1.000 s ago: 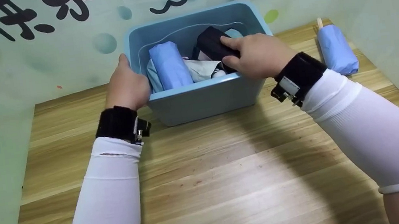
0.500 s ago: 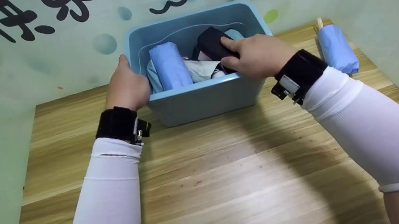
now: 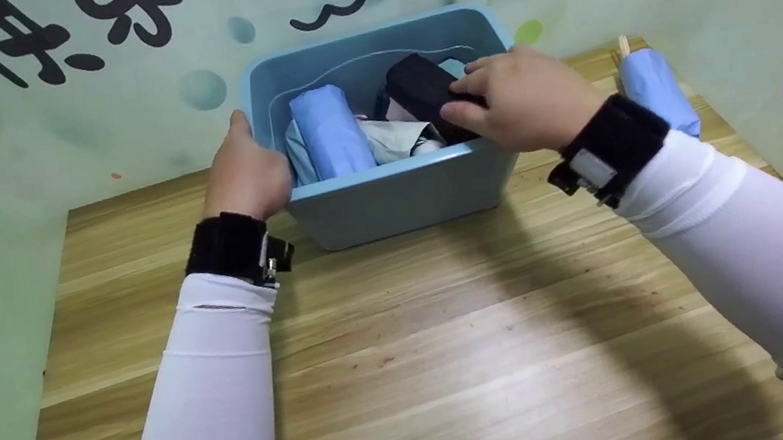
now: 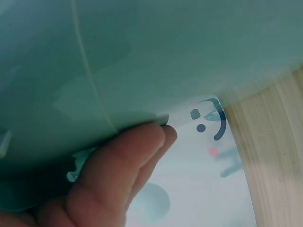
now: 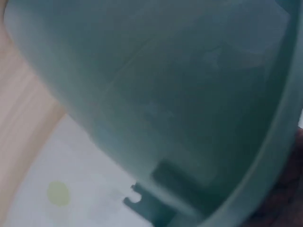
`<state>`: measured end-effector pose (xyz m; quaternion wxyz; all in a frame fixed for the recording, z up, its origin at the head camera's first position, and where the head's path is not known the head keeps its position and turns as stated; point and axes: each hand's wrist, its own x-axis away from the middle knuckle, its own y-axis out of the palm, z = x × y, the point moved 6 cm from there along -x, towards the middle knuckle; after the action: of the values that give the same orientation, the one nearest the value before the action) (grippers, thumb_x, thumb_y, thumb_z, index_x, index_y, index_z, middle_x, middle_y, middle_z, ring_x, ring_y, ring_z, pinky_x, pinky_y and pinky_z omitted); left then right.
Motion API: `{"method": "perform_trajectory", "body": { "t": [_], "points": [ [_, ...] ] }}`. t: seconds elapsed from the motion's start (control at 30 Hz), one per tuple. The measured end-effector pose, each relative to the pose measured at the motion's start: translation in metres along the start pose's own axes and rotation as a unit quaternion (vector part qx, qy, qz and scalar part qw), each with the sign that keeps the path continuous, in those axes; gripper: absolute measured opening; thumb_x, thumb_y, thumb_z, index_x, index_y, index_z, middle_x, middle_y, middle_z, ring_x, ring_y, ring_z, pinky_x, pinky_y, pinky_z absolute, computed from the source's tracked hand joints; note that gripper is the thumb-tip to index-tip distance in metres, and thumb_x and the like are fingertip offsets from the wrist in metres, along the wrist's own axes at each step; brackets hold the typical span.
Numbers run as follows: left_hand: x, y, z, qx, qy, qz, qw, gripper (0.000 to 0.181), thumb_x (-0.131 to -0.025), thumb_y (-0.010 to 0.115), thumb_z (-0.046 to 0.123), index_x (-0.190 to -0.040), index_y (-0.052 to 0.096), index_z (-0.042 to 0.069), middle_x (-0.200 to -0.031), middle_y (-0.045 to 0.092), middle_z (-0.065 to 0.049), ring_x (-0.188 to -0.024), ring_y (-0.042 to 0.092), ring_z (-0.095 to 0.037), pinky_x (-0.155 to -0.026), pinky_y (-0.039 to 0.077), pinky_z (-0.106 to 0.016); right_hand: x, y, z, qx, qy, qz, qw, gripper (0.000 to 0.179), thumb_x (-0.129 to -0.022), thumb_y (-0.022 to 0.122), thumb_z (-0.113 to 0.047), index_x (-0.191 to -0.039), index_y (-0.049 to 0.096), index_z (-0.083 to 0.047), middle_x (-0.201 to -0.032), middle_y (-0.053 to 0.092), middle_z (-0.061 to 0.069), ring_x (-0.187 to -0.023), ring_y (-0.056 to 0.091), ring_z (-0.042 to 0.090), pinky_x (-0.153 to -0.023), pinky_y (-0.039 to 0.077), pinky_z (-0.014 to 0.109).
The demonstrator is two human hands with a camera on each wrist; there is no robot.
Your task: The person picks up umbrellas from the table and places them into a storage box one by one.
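A blue plastic storage bin [image 3: 397,204] stands against the back wall sheet. My left hand [image 3: 245,171] grips its left rim; in the left wrist view, the fingers [image 4: 118,165] lie against the outer wall. Over the right rim, my right hand [image 3: 534,99] has loosely bent fingers at a black rolled bundle [image 3: 424,94] like a folded umbrella, apparently just touching it. Also in the bin are a light blue rolled bundle [image 3: 333,133] and a pale grey cloth-like piece [image 3: 392,138]. The right wrist view shows mostly the bin's outer wall [image 5: 156,94]; the right fingers are hidden there.
A light blue folded umbrella [image 3: 658,90] with a pale handle end lies on the wood-grain table [image 3: 418,368], right of the bin. Printed sheets [image 3: 143,116] enclose the back and sides. Both wrists wear black camera straps.
My right hand has loosened from the black bundle and shifted right, its fingers lifting. The bundle stays in the bin. The left hand keeps its hold on the rim.
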<state>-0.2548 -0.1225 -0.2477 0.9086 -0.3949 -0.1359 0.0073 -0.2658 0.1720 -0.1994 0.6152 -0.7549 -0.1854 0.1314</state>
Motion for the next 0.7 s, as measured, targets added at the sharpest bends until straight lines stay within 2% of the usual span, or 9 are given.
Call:
{"method": "perform_trajectory", "body": {
  "t": [0.07, 0.1, 0.17, 0.27, 0.3, 0.4, 0.47, 0.53, 0.7],
  "points": [
    [0.0, 0.0, -0.001, 0.001, -0.002, -0.001, 1.0, 0.076, -0.105, 0.028, 0.011, -0.168, -0.012, 0.011, -0.178, 0.004, -0.008, -0.163, 0.012, -0.023, -0.133, 0.013, -0.043, 0.003, -0.006, 0.009, -0.053, 0.003, 0.024, 0.9983, 0.062, -0.108, 0.049, -0.051, -0.15, 0.058, -0.007, -0.159, 0.05, 0.022, -0.15, 0.044, 0.044, -0.126, 0.029, 0.058],
    [0.0, 0.0, -0.001, 0.001, -0.002, -0.001, 1.0, 0.076, -0.105, 0.028, 0.011, -0.168, -0.012, 0.011, -0.178, 0.004, -0.008, -0.163, 0.012, -0.023, -0.133, 0.013, -0.043, 0.005, -0.01, 0.015, -0.078, 0.009, 0.042, 0.996, 0.06, -0.108, 0.049, -0.05, -0.149, 0.059, -0.007, -0.158, 0.052, 0.02, -0.144, 0.05, 0.044, -0.125, 0.032, 0.058],
    [0.0, 0.001, -0.001, 0.004, -0.003, -0.003, 1.0, 0.075, -0.105, 0.028, 0.011, -0.169, -0.012, 0.012, -0.178, 0.004, -0.008, -0.163, 0.013, -0.022, -0.133, 0.013, -0.043, 0.01, -0.019, 0.03, -0.127, 0.028, 0.091, 0.9872, 0.056, -0.109, 0.05, -0.046, -0.149, 0.06, -0.007, -0.157, 0.055, 0.017, -0.137, 0.055, 0.041, -0.122, 0.036, 0.057],
    [0.0, 0.0, -0.001, 0.001, 0.001, -0.005, 1.0, 0.075, -0.104, 0.027, 0.012, -0.169, -0.011, 0.01, -0.178, 0.005, -0.008, -0.162, 0.015, -0.021, -0.133, 0.015, -0.042, 0.019, -0.031, 0.061, -0.187, 0.085, 0.163, 0.9649, 0.052, -0.109, 0.048, -0.044, -0.149, 0.06, -0.014, -0.153, 0.058, 0.015, -0.128, 0.057, 0.036, -0.117, 0.041, 0.053],
    [0.0, 0.0, 0.0, 0.001, 0.001, -0.005, 1.0, 0.075, -0.103, 0.027, 0.012, -0.169, -0.011, 0.01, -0.178, 0.005, -0.008, -0.162, 0.015, -0.021, -0.133, 0.015, -0.041, 0.022, -0.034, 0.071, -0.198, 0.103, 0.188, 0.9563, 0.051, -0.109, 0.048, -0.044, -0.149, 0.06, -0.015, -0.151, 0.059, 0.015, -0.122, 0.058, 0.031, -0.113, 0.043, 0.048],
    [0.0, -0.001, 0.0, -0.003, 0.002, -0.005, 1.0, 0.076, -0.103, 0.027, 0.012, -0.169, -0.011, 0.009, -0.178, 0.005, -0.008, -0.162, 0.015, -0.02, -0.133, 0.015, -0.04, 0.03, -0.039, 0.101, -0.223, 0.15, 0.241, 0.9328, 0.049, -0.11, 0.047, -0.042, -0.151, 0.058, -0.017, -0.152, 0.059, 0.012, -0.122, 0.055, 0.016, -0.107, 0.043, 0.032],
    [0.001, -0.001, 0.0, -0.001, -0.001, -0.004, 1.0, 0.076, -0.104, 0.027, 0.012, -0.169, -0.011, 0.01, -0.178, 0.005, -0.008, -0.162, 0.015, -0.02, -0.133, 0.014, -0.04, 0.034, -0.04, 0.118, -0.226, 0.167, 0.26, 0.9239, 0.048, -0.11, 0.047, -0.04, -0.152, 0.056, -0.017, -0.154, 0.058, 0.008, -0.121, 0.053, 0.012, -0.103, 0.042, 0.025],
    [0.001, -0.001, 0.0, 0.0, -0.004, -0.004, 1.0, 0.076, -0.104, 0.028, 0.012, -0.169, -0.012, 0.011, -0.178, 0.004, -0.007, -0.162, 0.015, -0.02, -0.133, 0.014, -0.041, 0.039, -0.037, 0.13, -0.229, 0.182, 0.264, 0.9192, 0.049, -0.11, 0.046, -0.039, -0.154, 0.053, -0.017, -0.159, 0.054, 0.003, -0.127, 0.051, 0.013, -0.107, 0.041, 0.025],
    [0.002, -0.003, 0.0, -0.001, -0.013, -0.006, 0.9999, 0.076, -0.105, 0.028, 0.011, -0.168, -0.014, 0.013, -0.178, 0.001, -0.006, -0.163, 0.012, -0.021, -0.133, 0.012, -0.043, 0.047, -0.026, 0.153, -0.232, 0.219, 0.237, 0.9177, 0.054, -0.11, 0.043, -0.041, -0.159, 0.045, -0.018, -0.167, 0.043, -0.001, -0.145, 0.041, 0.022, -0.121, 0.034, 0.034]
  ]
}}
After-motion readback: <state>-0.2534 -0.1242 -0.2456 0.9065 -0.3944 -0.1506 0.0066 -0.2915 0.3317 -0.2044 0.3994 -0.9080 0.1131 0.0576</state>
